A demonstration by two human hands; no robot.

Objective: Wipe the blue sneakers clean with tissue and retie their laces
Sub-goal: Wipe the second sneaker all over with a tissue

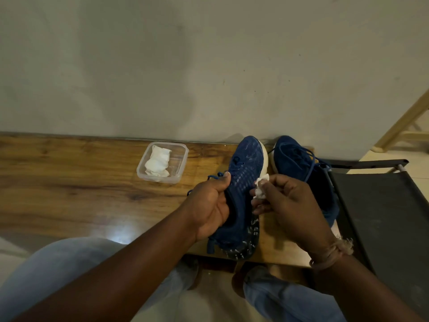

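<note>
The left hand (210,205) has its fingers wrapped around 1 blue sneaker (241,182) tilted on the worktop (69,182); the right hand (285,203) pinches a tissue (261,187) against its side.

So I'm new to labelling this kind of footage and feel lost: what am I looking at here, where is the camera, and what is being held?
There is no machine here, only a person's two bare hands. The camera sits on the person's head and looks down, so the arms come in from below. The left hand grips one blue sneaker, tipped on its side on the wooden table. The right hand pinches a small wad of tissue beside that shoe. The second sneaker rests on the table to the right, laces loose. A clear plastic container further left holds more tissue.
</note>
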